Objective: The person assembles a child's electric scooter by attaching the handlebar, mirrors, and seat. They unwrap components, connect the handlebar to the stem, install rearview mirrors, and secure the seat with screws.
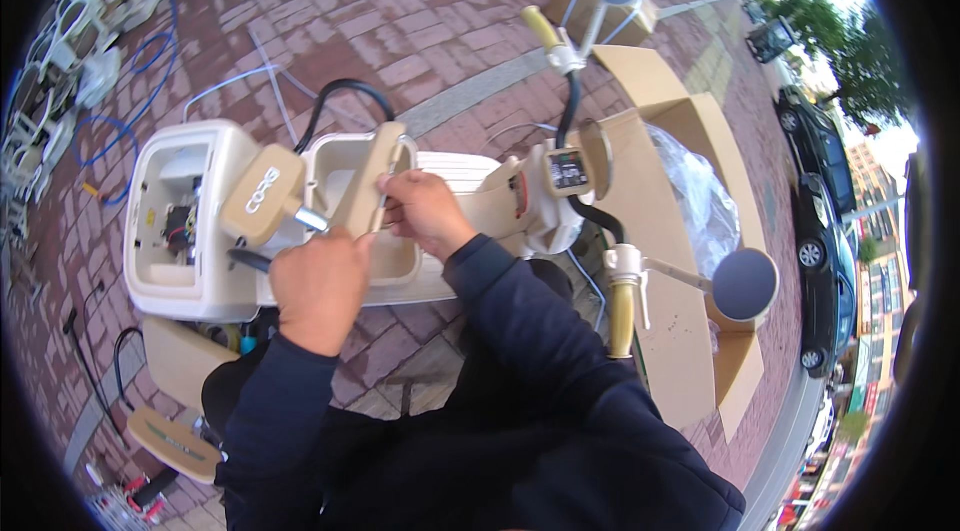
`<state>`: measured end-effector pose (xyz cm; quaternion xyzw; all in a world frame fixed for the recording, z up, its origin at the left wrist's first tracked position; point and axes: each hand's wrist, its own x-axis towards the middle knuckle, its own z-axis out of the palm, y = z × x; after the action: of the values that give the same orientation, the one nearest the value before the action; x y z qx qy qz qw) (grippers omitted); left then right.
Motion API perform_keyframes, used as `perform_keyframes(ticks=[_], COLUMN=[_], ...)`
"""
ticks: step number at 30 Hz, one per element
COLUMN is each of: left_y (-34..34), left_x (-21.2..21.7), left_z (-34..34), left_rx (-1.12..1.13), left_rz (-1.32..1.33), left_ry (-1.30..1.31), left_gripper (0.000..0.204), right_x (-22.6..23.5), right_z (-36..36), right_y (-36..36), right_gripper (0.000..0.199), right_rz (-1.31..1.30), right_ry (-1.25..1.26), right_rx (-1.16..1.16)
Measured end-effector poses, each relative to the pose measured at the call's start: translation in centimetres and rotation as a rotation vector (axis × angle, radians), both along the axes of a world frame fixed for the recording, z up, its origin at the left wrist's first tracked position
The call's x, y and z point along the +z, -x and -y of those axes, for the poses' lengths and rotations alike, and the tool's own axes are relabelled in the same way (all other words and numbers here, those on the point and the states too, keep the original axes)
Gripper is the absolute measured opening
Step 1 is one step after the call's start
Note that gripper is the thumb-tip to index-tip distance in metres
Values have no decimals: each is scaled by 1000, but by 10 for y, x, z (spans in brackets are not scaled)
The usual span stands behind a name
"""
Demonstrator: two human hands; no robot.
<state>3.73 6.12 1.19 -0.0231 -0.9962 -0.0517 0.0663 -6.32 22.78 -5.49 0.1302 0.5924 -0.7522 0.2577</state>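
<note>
A beige electric scooter [455,276] stands across in front of me. Over its open bin [405,261] a long tan seat pad [365,181] is tilted up on edge. My left hand [320,286] is closed at the pad's near end, its thumb and fingertips pressed together. Farther along the right side, my right hand [428,213] pinches the pad's edge; what lies between the fingertips is partly hidden. Just left of the pad is a tan backrest [264,193] on a metal post [311,219]. A curved black tube [350,86] rises behind the bin.
Left, the rear box [140,231] lies open with wiring inside. Handlebars with yellowish grips [622,316] and round mirrors [745,284] are at right. Beyond stands an open carton [690,331] with plastic wrap. Blue hose [130,136] and white frames lie far left; parked cars [815,221] far right.
</note>
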Motion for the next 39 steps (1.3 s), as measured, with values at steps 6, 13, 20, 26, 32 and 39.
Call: perform_keyframes(ticks=[6,13,20,26,32,39], left_y=[12,15,15,-1,-10,-12], left_x=[-2,-19,-21,-17,-13,-17], left_z=[-11,-15,-14,-3,1,2], left_rx=[-245,-240,-217,-221,-220,-204], left_rz=[-338,-185,-297,-285,-297,-325], left_ry=[-98,-159,-179,-171,-160,-160], left_gripper=[17,11,13,15,15,17], right_x=[6,2,11,18,18,10], right_z=[-1,-4,0,2,7,11], right_y=[4,8,7,-2,-8,-8], right_gripper=[21,21,16,22,27,17], right_rz=[-5,-22,-31,-75,-133,-134], right_ry=[-10,-101,-74,-45,-40,33], right_rx=[10,-65,-39,54,88,55])
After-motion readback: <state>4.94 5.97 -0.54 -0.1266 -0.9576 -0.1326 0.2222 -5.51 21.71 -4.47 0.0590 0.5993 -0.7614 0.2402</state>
